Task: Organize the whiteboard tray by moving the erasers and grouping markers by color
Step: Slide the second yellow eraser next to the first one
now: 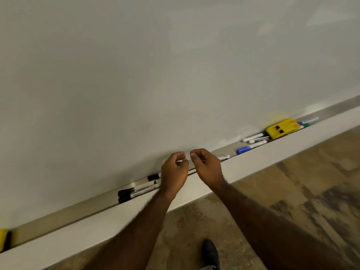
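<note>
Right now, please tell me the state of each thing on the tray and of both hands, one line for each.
left hand: curled over the tray, empty.
right hand: curled beside it, grip unclear.
black markers: capped, lying grouped in the tray.
blue marker: capped, lying alone.
yellow eraser: resting on top of several markers.
second yellow eraser: at the tray's far left, partly out of view.

You see dim, flat, warmish light with only soft shadows. The whiteboard [175, 65] carries faint pale glare at upper right. Motion blur smears the forearms and floor [292, 182]; the tray [194, 190] line bows toward the edges.
</note>
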Tool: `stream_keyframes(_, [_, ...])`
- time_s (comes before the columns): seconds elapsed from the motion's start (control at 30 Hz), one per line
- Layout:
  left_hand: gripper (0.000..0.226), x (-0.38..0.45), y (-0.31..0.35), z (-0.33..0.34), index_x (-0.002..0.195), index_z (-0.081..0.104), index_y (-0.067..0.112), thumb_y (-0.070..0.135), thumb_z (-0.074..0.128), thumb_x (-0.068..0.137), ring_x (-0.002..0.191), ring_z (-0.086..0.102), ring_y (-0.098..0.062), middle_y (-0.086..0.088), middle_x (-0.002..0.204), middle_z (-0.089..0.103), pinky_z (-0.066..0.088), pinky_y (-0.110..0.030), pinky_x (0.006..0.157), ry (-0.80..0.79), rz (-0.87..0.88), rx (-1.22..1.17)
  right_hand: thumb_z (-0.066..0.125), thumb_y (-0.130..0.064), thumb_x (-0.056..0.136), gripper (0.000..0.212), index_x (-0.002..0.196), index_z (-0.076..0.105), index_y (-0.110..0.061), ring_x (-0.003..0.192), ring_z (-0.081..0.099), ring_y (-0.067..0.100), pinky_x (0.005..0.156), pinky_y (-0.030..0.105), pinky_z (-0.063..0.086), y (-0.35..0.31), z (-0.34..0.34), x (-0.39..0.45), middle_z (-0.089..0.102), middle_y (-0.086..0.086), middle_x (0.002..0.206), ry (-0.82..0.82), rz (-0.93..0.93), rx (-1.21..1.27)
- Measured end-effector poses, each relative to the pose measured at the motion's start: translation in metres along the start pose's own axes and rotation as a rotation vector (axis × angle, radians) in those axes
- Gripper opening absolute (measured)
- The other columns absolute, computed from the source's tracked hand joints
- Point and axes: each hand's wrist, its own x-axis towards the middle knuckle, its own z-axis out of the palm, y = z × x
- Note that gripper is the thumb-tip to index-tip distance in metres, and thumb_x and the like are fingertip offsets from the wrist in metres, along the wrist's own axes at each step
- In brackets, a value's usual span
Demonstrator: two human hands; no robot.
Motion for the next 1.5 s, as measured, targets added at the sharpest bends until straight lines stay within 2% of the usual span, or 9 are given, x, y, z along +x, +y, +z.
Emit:
stream_keyframes(0.23, [0.035, 0.032, 0.047, 0.106, 0.125, 0.058, 0.021, 0.032, 0.054, 0.092, 0.105, 0.059, -0.013, 0.002, 0.123, 0.063, 0.049, -0.026, 0.087, -0.276, -0.051, 0.016, 0.057, -0.027, 0.092, 0.021, 0.107, 0.067, -0.015, 0.09, 0.062, 0.009, 0.067, 0.001, 0.041, 0.039, -0.092, 0.049, 0.068, -0.005, 0.098, 0.168, 0.063, -0.029])
stream_keyframes(0.57, [0.044, 0.069, 0.1, 0.243, 0.134, 0.049, 0.015, 0.017, 0.052, 0.09, 0.112, 0.058, -0.022, -0.007, 0.13, 0.058, 0.049, -0.04, 0.099, -0.478, -0.208, -0.157, 0.059, -0.031, 0.09, 0.034, 0.119, 0.06, -0.014, 0.099, 0.059, 0.016, 0.083, 0.022, 0.04, 0.094, -0.223, 0.126, 0.066, 0.004, 0.112, 0.465, 0.18, -0.113])
stream_keyframes(0.7, [0.046, 0.081, 0.109, 0.282, 0.136, 0.043, 0.012, 0.011, 0.051, 0.09, 0.078, 0.06, -0.012, -0.017, 0.118, 0.061, 0.05, -0.022, 0.066, -0.549, -0.35, -0.3, 0.06, -0.025, 0.089, 0.042, 0.128, 0.053, -0.011, 0.116, 0.052, 0.021, 0.098, 0.028, 0.04, 0.118, -0.273, 0.155, 0.056, 0.01, 0.129, 0.572, 0.205, -0.091])
stream_keyframes(0.73, [0.038, 0.083, 0.11, 0.289, 0.128, 0.048, 0.013, 0.009, 0.049, 0.09, 0.068, 0.056, -0.011, -0.021, 0.133, 0.047, 0.047, -0.02, 0.06, -0.566, -0.378, -0.334, 0.059, -0.024, 0.09, 0.044, 0.131, 0.051, -0.009, 0.122, 0.049, 0.023, 0.103, 0.034, 0.039, 0.124, -0.283, 0.161, 0.054, 0.012, 0.132, 0.582, 0.218, -0.095])
stream_keyframes(0.77, [0.024, 0.087, 0.11, 0.295, 0.112, 0.053, 0.014, 0.007, 0.048, 0.089, 0.062, 0.052, -0.012, 0.004, 0.09, 0.043, 0.046, -0.02, 0.058, -0.57, -0.396, -0.337, 0.058, -0.023, 0.09, 0.046, 0.132, 0.049, -0.008, 0.124, 0.048, 0.026, 0.105, 0.038, 0.038, 0.129, -0.291, 0.167, 0.052, 0.014, 0.133, 0.579, 0.232, -0.107])
stream_keyframes(0.83, [0.009, 0.094, 0.111, 0.309, 0.082, 0.051, 0.014, 0.006, 0.049, 0.086, 0.062, 0.051, -0.018, -0.01, 0.076, 0.051, 0.046, -0.024, 0.063, -0.555, -0.428, -0.327, 0.057, -0.022, 0.09, 0.048, 0.134, 0.047, -0.005, 0.125, 0.048, 0.031, 0.106, 0.041, 0.038, 0.139, -0.307, 0.179, 0.051, 0.017, 0.134, 0.552, 0.269, -0.137])
stream_keyframes(1.03, [0.013, 0.104, 0.113, 0.336, 0.072, 0.055, 0.011, 0.008, 0.056, 0.085, 0.076, 0.05, -0.023, -0.01, 0.08, 0.053, 0.043, -0.033, 0.078, -0.516, -0.482, -0.285, 0.057, -0.032, 0.09, 0.052, 0.136, 0.043, -0.011, 0.121, 0.05, 0.033, 0.093, 0.032, 0.038, 0.159, -0.336, 0.203, 0.053, 0.016, 0.133, 0.366, 0.435, -0.206])
stream_keyframes(1.27, [0.022, 0.104, 0.11, 0.353, 0.068, 0.052, 0.011, 0.0, 0.053, 0.087, 0.06, 0.039, -0.018, -0.007, 0.068, 0.041, 0.032, -0.024, 0.059, -0.518, -0.54, -0.384, 0.052, -0.035, 0.092, 0.047, 0.133, 0.05, -0.01, 0.118, 0.051, 0.034, 0.1, 0.039, 0.041, 0.166, -0.345, 0.208, 0.056, 0.017, 0.129, 0.304, 0.434, -0.245])
stream_keyframes(1.5, [0.019, 0.098, 0.103, 0.356, 0.068, 0.057, 0.014, 0.006, 0.056, 0.085, 0.081, 0.052, -0.023, -0.005, 0.077, 0.057, 0.045, -0.034, 0.08, -0.426, -0.453, -0.405, 0.048, -0.037, 0.094, 0.045, 0.131, 0.051, -0.012, 0.118, 0.052, 0.03, 0.1, 0.038, 0.041, 0.16, -0.344, 0.201, 0.056, 0.014, 0.128, 0.313, 0.38, -0.214])
